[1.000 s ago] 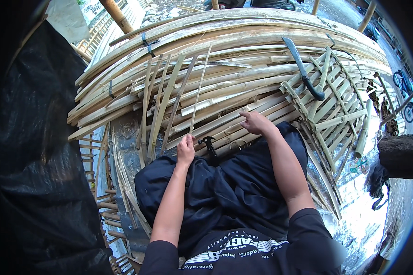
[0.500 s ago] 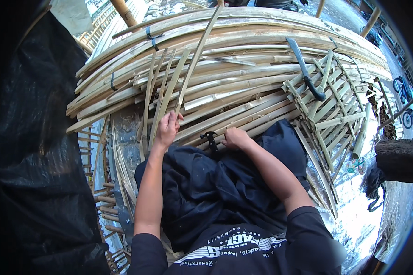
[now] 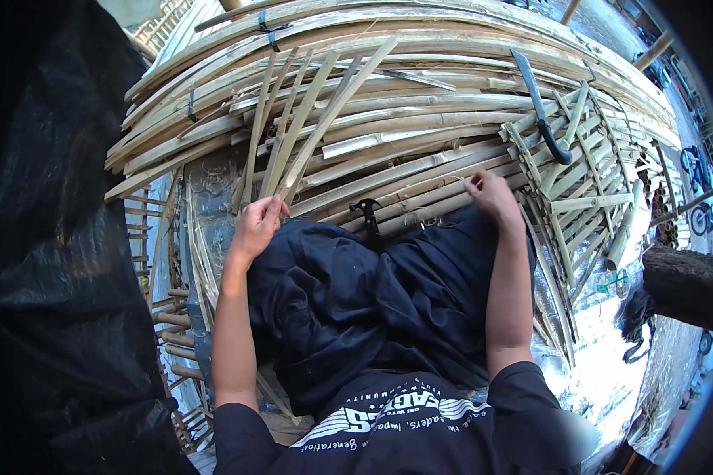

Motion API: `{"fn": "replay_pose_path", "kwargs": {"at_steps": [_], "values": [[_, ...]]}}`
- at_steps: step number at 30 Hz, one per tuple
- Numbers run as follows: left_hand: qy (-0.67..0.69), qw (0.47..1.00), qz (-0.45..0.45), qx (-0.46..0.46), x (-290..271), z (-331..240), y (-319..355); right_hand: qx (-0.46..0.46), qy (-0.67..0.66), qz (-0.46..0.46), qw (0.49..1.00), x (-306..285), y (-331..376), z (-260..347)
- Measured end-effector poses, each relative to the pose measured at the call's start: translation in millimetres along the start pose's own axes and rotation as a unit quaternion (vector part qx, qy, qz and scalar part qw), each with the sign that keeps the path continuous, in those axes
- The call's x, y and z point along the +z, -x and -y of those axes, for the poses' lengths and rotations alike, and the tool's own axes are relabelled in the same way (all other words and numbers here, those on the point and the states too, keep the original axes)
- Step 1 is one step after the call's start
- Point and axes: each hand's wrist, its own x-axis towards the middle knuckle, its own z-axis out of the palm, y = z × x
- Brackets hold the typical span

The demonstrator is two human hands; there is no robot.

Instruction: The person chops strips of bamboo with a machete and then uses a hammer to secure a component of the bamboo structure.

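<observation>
My left hand (image 3: 257, 228) is closed, its fingertips at the lower end of a pale split bamboo strip (image 3: 348, 99). That strip slants up and away over the pile, beside several other upright-leaning bamboo strips (image 3: 299, 119). My right hand (image 3: 493, 194) hovers above my right knee with the fingers pinched together; anything between them is too small to make out. Between my knees a black claw hammer (image 3: 367, 214) rests against the bamboo. Beyond my right hand a machete (image 3: 531, 91) with a black handle lies across a woven bamboo lattice (image 3: 582, 202).
A large pile of split bamboo lengths (image 3: 444, 119) spans the far side, some tied with dark bands. Black sheeting (image 3: 71, 237) hangs at the left. A dark log (image 3: 681, 286) stands at the right, with a bicycle (image 3: 697, 186) farther back.
My left hand has come nearer and to the left, and the strip has dropped lower beside the others. My right hand has risen away from the hammer to the right.
</observation>
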Motion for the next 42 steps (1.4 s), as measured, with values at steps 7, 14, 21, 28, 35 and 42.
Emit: {"fn": "replay_pose_path", "kwargs": {"at_steps": [7, 14, 21, 28, 35, 42], "values": [[0.045, 0.995, 0.038, -0.076, -2.5, -0.2, 17.2, 0.114, -0.112, -0.243, 0.957, -78.5, 116.5, -164.8], [0.151, 0.962, 0.121, -0.194, 13.0, -40.6, 14.2, 0.382, 0.066, -0.145, 0.910, -61.8, 336.4, -308.7], [0.214, 0.940, 0.154, -0.215, 32.3, -39.5, 9.7, 0.293, 0.034, -0.155, 0.943, 7.8, 408.6, -311.5], [0.274, 0.928, 0.127, -0.220, 55.9, -26.3, 17.5, 0.200, 0.002, -0.116, 0.973, 45.3, 403.9, -262.8], [0.283, 0.922, 0.098, -0.247, 61.8, -20.8, 25.4, 0.237, 0.048, -0.117, 0.963, 66.4, 406.3, -265.5], [0.268, 0.923, 0.108, -0.256, 64.4, -9.2, 34.6, 0.260, 0.057, -0.092, 0.960, 69.9, 407.8, -280.0]]}}
